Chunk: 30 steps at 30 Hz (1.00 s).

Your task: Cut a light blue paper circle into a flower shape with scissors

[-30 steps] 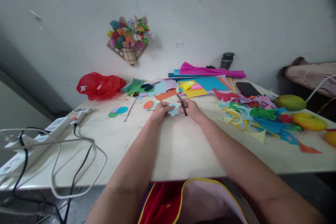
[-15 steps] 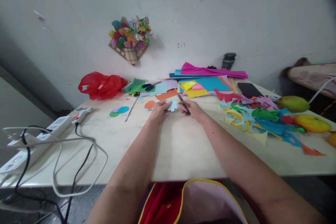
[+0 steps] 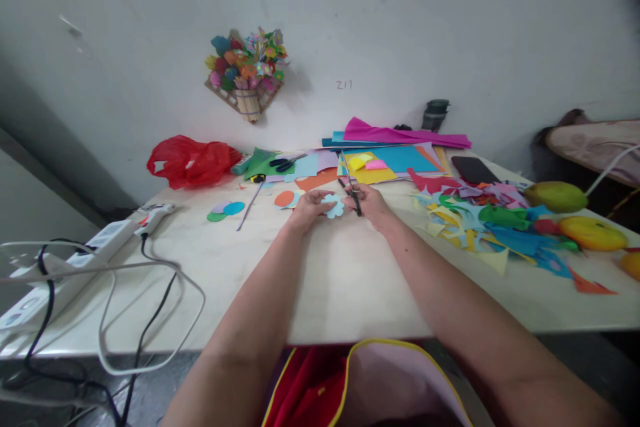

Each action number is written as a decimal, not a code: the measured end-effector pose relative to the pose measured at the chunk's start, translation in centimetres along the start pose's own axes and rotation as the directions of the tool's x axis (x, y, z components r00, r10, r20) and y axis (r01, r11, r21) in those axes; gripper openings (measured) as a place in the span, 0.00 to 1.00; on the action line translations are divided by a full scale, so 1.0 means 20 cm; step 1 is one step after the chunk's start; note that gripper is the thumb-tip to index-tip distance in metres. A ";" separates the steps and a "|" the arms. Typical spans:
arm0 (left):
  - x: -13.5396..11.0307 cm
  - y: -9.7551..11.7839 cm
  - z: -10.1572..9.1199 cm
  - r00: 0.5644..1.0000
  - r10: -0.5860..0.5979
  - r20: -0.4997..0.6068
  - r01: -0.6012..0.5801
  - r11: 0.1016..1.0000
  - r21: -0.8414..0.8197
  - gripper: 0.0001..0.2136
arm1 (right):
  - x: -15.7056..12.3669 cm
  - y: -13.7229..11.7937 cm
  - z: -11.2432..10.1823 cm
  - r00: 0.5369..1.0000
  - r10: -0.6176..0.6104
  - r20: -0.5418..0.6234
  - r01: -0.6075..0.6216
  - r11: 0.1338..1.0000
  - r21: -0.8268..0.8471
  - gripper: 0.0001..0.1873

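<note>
Near the middle of the table, my left hand [image 3: 309, 209] is closed on a light blue paper flower [image 3: 334, 206] with rounded petals. My right hand [image 3: 371, 206] grips a pair of dark-handled scissors [image 3: 356, 197], whose blades point up and away from me. The scissors are just right of the flower. An orange paper circle [image 3: 285, 198] lies to the left of my left hand, with light blue paper partly under it. Farther left are green, purple and blue paper circles [image 3: 234, 208], overlapping each other.
Paper scraps [image 3: 470, 217] spread over the right side, near a phone [image 3: 474, 170] and mangoes [image 3: 593, 233]. Coloured sheets [image 3: 400, 159], a second pair of scissors [image 3: 284, 164] and a red plastic bag [image 3: 193, 161] lie at the back. Power strips [image 3: 107, 240] and cables occupy the left.
The paper flower has shifted slightly right and turned, so more of its outline shows. The scissors now point more upright, their blades swung apart from the paper.
</note>
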<state>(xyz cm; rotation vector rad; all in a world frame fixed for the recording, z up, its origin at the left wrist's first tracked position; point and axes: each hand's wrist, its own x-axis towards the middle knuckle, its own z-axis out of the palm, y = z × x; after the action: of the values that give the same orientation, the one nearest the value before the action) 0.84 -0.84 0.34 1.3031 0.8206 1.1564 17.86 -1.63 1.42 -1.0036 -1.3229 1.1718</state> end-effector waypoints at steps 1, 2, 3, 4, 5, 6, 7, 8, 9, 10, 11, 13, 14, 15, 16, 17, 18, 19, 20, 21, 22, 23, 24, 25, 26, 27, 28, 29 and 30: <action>0.00 0.00 0.01 1.000 -0.004 0.019 0.004 1.000 0.002 0.22 | 0.00 0.00 0.00 1.000 -0.003 -0.001 0.003 1.000 0.012 0.23; -0.01 0.01 0.01 0.999 -0.008 0.036 0.008 1.000 0.001 0.23 | 0.01 0.01 0.00 1.000 -0.004 0.001 0.004 1.000 0.022 0.24; -0.01 0.01 0.02 0.999 -0.013 0.052 0.013 1.000 0.001 0.23 | 0.01 0.01 0.00 1.000 -0.003 0.006 0.003 1.000 0.027 0.24; -0.01 0.01 0.02 0.997 -0.021 0.072 0.021 1.000 0.004 0.24 | 0.01 0.02 0.00 1.000 -0.004 0.012 0.003 1.000 0.028 0.24; -0.01 0.01 0.03 0.995 -0.030 0.094 0.030 0.999 0.012 0.24 | 0.01 0.02 -0.01 1.000 -0.007 0.022 0.007 1.000 0.026 0.24; -0.01 0.01 0.03 0.992 -0.039 0.117 0.037 0.999 0.024 0.24 | 0.01 0.02 -0.01 1.000 -0.014 0.028 0.013 1.000 0.020 0.24; 0.00 0.01 0.03 0.989 -0.047 0.141 0.042 0.998 0.039 0.24 | 0.01 0.02 0.00 0.999 -0.020 0.033 0.020 1.000 0.012 0.24; 0.00 0.01 0.03 0.985 -0.053 0.162 0.045 0.998 0.051 0.25 | 0.01 0.03 0.00 0.999 -0.026 0.032 0.026 1.000 0.003 0.23; 0.00 0.00 0.03 0.983 -0.055 0.177 0.045 0.997 0.059 0.25 | 0.02 0.03 0.00 0.999 -0.029 0.028 0.030 1.000 -0.004 0.22; 0.00 0.00 0.03 0.982 -0.054 0.181 0.044 0.997 0.062 0.25 | 0.02 0.03 -0.01 0.999 -0.030 0.024 0.030 1.000 -0.009 0.21; 0.00 0.00 0.03 0.984 -0.050 0.173 0.040 0.997 0.058 0.25 | 0.02 0.03 -0.01 0.999 -0.028 0.020 0.028 1.000 -0.008 0.21; 0.00 0.00 0.02 0.990 -0.039 0.139 0.034 0.999 0.041 0.25 | 0.02 0.03 -0.01 1.000 -0.018 0.007 0.018 1.000 0.008 0.21; 0.00 -0.01 0.02 0.993 -0.032 0.117 0.029 0.999 0.027 0.24 | 0.02 0.03 -0.01 1.000 -0.013 -0.003 0.013 1.000 0.019 0.22; 0.00 -0.01 0.02 0.995 -0.024 0.094 0.024 1.000 0.008 0.24 | 0.02 0.02 -0.01 1.000 -0.006 -0.014 0.007 1.000 0.031 0.22; 0.00 -0.01 0.02 0.997 -0.018 0.073 0.019 1.000 -0.012 0.24 | 0.02 0.02 -0.01 1.000 0.000 -0.026 0.001 0.999 0.040 0.23; 0.00 0.00 0.01 0.998 -0.015 0.053 0.016 0.999 -0.034 0.24 | 0.02 0.02 0.00 0.999 0.008 -0.039 -0.006 0.999 0.047 0.24; 0.00 0.00 0.01 0.999 -0.014 0.038 0.016 0.998 -0.056 0.24 | 0.02 0.01 0.00 0.999 0.017 -0.050 -0.015 0.999 0.051 0.24; 0.00 0.00 0.01 1.000 -0.015 0.027 0.017 0.997 -0.077 0.24 | 0.02 0.01 0.00 0.998 0.026 -0.060 -0.023 0.998 0.052 0.24; 0.00 0.00 0.01 1.000 -0.018 0.021 0.020 0.996 -0.092 0.23 | 0.01 0.00 0.00 0.997 0.035 -0.069 -0.032 0.998 0.051 0.24; 0.00 0.00 0.01 1.000 -0.021 0.015 0.022 0.994 -0.104 0.23 | 0.01 0.00 0.00 0.996 0.043 -0.078 -0.040 0.998 0.047 0.24; 0.00 0.00 0.01 1.000 -0.024 0.010 0.025 0.993 -0.113 0.23 | 0.01 0.00 0.00 0.995 0.050 -0.087 -0.046 0.998 0.042 0.24; 0.00 0.00 0.01 1.000 -0.025 0.005 0.026 0.993 -0.119 0.23 | 0.01 0.00 0.01 0.994 0.056 -0.095 -0.053 0.998 0.037 0.24; 0.00 0.00 0.01 1.000 -0.024 -0.001 0.024 0.992 -0.121 0.22 | 0.01 0.00 0.01 0.993 0.061 -0.101 -0.058 0.998 0.035 0.24; 0.01 -0.01 0.01 1.000 -0.024 -0.003 0.024 0.993 -0.119 0.20 | 0.01 0.00 0.01 0.992 0.066 -0.105 -0.063 0.997 0.035 0.24; 0.01 -0.02 0.01 1.000 -0.021 0.003 0.022 0.993 -0.114 0.19 | 0.01 0.01 0.02 0.992 0.069 -0.107 -0.065 0.997 0.038 0.24; 0.01 -0.02 0.00 1.000 -0.017 0.010 0.018 0.995 -0.103 0.16 | 0.01 0.01 0.02 0.992 0.070 -0.106 -0.066 0.997 0.042 0.24; 0.02 -0.03 0.00 0.999 -0.024 0.025 0.026 0.996 -0.086 0.14 | 0.01 0.01 0.02 0.992 0.070 -0.103 -0.065 0.997 0.046 0.25; 0.02 -0.03 0.00 0.999 -0.029 0.030 0.031 0.997 -0.068 0.14 | 0.01 0.01 0.03 0.993 0.068 -0.099 -0.063 0.997 0.049 0.25; 0.02 -0.04 0.00 0.999 -0.037 0.033 0.039 0.998 -0.055 0.13 | 0.01 0.01 0.03 0.993 0.065 -0.097 -0.060 0.997 0.051 0.25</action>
<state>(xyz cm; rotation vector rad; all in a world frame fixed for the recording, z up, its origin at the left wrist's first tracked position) 1.03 -0.35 -0.31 1.2519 0.7818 1.1182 17.24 -1.44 1.24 -1.0614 -1.1878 1.1804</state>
